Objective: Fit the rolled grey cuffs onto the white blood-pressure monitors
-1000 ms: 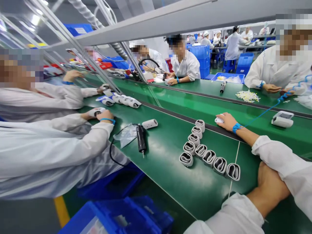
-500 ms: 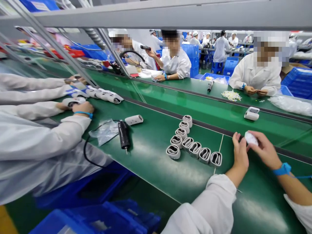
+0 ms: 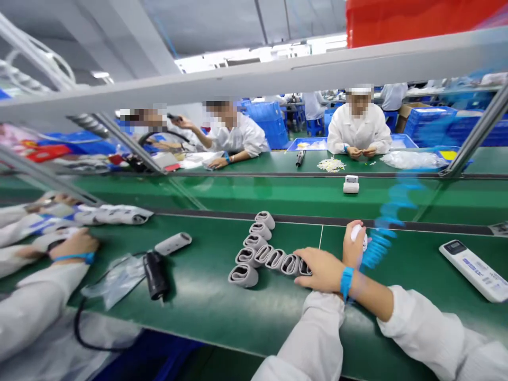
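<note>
My left hand point(image 3: 351, 247) is closed around a small white rounded piece point(image 3: 359, 237), held upright above the green bench; its exact kind is unclear. Crossing over my left forearm, my right hand point(image 3: 320, 269), with a blue wrist strap, has its thumb and fingers around the end rolled cuff point(image 3: 305, 268), which they partly hide. That cuff ends a short row of light grey rolled cuffs with dark insides point(image 3: 274, 259). Another line of such rolls point(image 3: 243, 275) meets this row at an angle, all standing on the bench.
A black electric screwdriver point(image 3: 156, 276), a plastic bag point(image 3: 119, 278) and a white cuff-shaped piece point(image 3: 173, 243) lie left. A co-worker's hand point(image 3: 75, 248) works beyond them. A white device with a display point(image 3: 474, 271) lies right, and a blue coiled cord point(image 3: 383, 233) hangs near my hands.
My right hand has left the white piece and moved left over my left arm onto the end rolled cuff. My left hand now holds the white piece alone. The view has shifted right and up.
</note>
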Demonstrator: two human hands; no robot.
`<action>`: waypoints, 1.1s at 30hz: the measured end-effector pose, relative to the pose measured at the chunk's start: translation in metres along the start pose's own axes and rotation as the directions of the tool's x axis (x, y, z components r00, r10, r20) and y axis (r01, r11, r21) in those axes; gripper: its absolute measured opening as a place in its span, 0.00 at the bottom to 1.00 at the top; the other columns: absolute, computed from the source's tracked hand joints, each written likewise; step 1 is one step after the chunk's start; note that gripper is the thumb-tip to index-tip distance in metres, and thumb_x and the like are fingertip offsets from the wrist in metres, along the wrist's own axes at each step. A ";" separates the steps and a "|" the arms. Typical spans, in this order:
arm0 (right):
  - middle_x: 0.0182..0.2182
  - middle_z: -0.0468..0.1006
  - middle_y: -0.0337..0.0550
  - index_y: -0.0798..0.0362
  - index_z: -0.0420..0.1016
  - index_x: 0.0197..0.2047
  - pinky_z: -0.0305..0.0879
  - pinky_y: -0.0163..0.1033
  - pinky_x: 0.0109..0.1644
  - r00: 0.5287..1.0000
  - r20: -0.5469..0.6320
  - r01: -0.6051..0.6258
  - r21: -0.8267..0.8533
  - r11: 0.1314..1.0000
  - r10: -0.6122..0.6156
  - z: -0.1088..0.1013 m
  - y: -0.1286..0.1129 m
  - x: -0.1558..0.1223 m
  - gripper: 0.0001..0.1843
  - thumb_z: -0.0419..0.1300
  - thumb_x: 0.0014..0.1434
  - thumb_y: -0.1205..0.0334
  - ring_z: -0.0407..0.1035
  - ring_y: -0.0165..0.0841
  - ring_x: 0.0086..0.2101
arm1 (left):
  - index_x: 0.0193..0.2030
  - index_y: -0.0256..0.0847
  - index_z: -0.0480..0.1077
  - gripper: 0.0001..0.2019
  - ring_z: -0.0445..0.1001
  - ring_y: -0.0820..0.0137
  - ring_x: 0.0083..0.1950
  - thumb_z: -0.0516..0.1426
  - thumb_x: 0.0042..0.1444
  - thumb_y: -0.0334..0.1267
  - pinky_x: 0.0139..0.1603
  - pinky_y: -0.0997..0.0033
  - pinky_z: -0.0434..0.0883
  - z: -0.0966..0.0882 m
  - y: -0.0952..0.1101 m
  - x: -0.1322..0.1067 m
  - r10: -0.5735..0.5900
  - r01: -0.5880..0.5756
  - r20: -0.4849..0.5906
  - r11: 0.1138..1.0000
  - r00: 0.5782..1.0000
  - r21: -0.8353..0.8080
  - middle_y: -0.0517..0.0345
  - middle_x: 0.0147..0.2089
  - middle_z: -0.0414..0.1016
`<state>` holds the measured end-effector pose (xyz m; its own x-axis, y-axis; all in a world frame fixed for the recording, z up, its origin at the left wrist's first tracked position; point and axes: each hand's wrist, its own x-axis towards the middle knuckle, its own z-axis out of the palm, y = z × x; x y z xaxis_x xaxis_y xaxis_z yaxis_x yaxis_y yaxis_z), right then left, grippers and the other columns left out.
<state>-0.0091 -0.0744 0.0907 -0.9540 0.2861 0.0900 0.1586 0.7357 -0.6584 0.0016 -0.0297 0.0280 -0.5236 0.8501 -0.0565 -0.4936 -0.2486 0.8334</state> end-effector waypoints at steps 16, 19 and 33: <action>0.57 0.77 0.63 0.53 0.82 0.51 0.74 0.58 0.53 0.939 -0.158 -0.334 -0.204 0.920 0.306 0.005 -0.005 0.000 0.12 0.57 0.75 0.68 0.76 0.56 0.53 | 0.58 0.46 0.78 0.21 0.80 0.54 0.63 0.71 0.64 0.53 0.51 0.60 0.87 -0.011 0.002 -0.010 0.063 -0.117 0.176 0.942 0.982 0.316 0.48 0.60 0.79; 0.56 0.79 0.55 0.49 0.83 0.54 0.74 0.53 0.54 0.921 -0.254 -0.289 0.066 0.955 0.296 -0.005 -0.005 -0.004 0.09 0.65 0.73 0.62 0.78 0.50 0.50 | 0.61 0.47 0.77 0.24 0.79 0.52 0.66 0.73 0.61 0.50 0.55 0.57 0.86 -0.017 -0.002 -0.006 0.025 -0.064 0.170 0.971 0.985 0.229 0.48 0.63 0.78; 0.38 0.82 0.42 0.49 0.71 0.45 0.82 0.47 0.44 0.667 -0.194 0.236 0.971 0.043 0.720 -0.114 0.119 -0.104 0.24 0.77 0.58 0.45 0.81 0.40 0.40 | 0.71 0.46 0.70 0.30 0.87 0.51 0.58 0.63 0.70 0.60 0.64 0.39 0.82 -0.023 0.004 0.002 -0.169 0.170 0.042 0.985 0.985 -0.036 0.41 0.61 0.84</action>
<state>0.1379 0.0537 0.0879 -0.4727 0.8392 -0.2690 -0.4657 -0.4970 -0.7322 -0.0171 -0.0398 0.0184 -0.4032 0.8987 -0.1729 -0.6000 -0.1169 0.7914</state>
